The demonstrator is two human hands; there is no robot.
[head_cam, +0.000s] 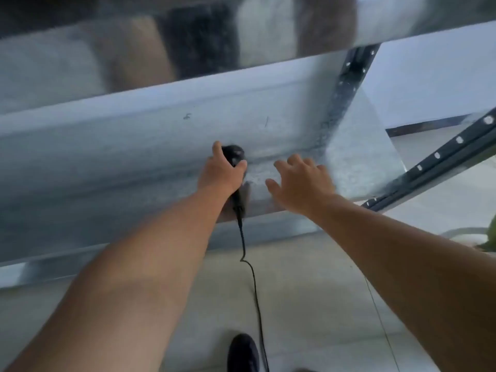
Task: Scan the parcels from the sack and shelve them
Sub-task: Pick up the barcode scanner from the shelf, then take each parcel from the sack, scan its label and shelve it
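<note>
Gripping a black handheld scanner (pixel 233 157), the left hand (pixel 221 171) wraps its fingers around the handle, thumb on the left side and the scanner's head poking out above the knuckles. A thin black cable (pixel 253 285) drops from the bottom of the handle, kinks once and runs down over the pale floor (pixel 308 291) toward the lower edge of the view. Just to the right, the right hand (pixel 302 181) is spread open, fingers apart and holding nothing, hovering over the galvanised metal shelf (pixel 134 146). Both hands sit over the right part of that shelf board, near its corner, with both bare forearms stretched forward. A dark perforated upright (pixel 349 76) rises behind the shelf, and a second one (pixel 440 159) slants along the right side. On the level above, blurred shapes in grey, brown, black and white (pixel 161 49) look like shelved parcels, though motion blur hides any detail. A dark shoe (pixel 243 353) shows on the floor at the bottom. No sack can be made out.
</note>
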